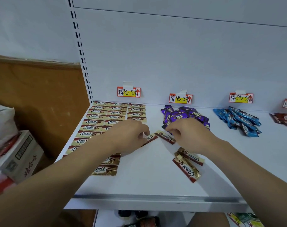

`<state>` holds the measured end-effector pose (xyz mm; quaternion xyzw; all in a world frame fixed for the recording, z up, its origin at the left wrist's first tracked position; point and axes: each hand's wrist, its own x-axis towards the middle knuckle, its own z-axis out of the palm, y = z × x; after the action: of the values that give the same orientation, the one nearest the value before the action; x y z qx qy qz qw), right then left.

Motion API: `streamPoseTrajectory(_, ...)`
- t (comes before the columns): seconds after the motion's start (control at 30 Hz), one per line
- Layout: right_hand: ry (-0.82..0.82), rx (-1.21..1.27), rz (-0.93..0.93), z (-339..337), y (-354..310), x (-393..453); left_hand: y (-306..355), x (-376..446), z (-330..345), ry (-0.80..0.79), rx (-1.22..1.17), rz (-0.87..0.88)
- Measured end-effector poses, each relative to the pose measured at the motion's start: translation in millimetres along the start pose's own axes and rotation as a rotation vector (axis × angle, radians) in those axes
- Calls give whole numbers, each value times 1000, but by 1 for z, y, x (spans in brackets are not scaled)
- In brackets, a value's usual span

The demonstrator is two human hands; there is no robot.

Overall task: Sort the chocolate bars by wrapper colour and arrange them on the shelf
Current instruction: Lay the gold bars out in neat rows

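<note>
Brown-and-gold Choco bars (98, 122) lie in neat rows on the left of the white shelf (147, 182). My left hand (128, 136) pinches one brown bar (150, 138) at its end. My right hand (187, 135) pinches another brown bar (166, 137) beside it. Two loose brown bars (187, 164) lie crossed nearer the front edge, below my right wrist. A heap of purple bars (180, 116) sits behind my right hand. A pile of blue bars (239, 121) lies further right, and red bars (285, 120) show at the right edge.
Handwritten price tags (128, 92) are taped to the back panel above each colour group. A cardboard box (20, 154) and a white bag (2, 122) stand to the left of the shelf. More goods lie on the lower shelf (139, 220).
</note>
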<state>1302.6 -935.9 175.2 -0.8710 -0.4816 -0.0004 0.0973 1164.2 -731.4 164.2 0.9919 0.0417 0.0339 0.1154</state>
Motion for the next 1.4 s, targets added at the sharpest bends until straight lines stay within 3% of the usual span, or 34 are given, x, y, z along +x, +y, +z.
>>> streamPoseTrajectory(0.13,-83,-94,-48,8,-4,-1,2,-5,-2,17,-72,20)
streamPoseTrajectory(0.47,-68,-171,-277,18,3,9,-8,-17,5,-28,207,298)
streamPoseTrajectory(0.57,-42,-182,-314,20,6,13,-8,-19,5,25,263,276)
streamPoseTrajectory(0.8,4,-164,-365,25,11,14,-10,-25,6,-13,221,236)
streamPoseTrajectory(0.97,-32,-254,-325,30,15,21,-8,-32,7,41,251,213)
streamPoseTrajectory(1.17,39,-269,-268,35,5,23,-9,-41,8,87,267,188)
streamPoseTrajectory(1.4,-14,-273,-222,34,-13,33,-3,-46,1,52,255,169)
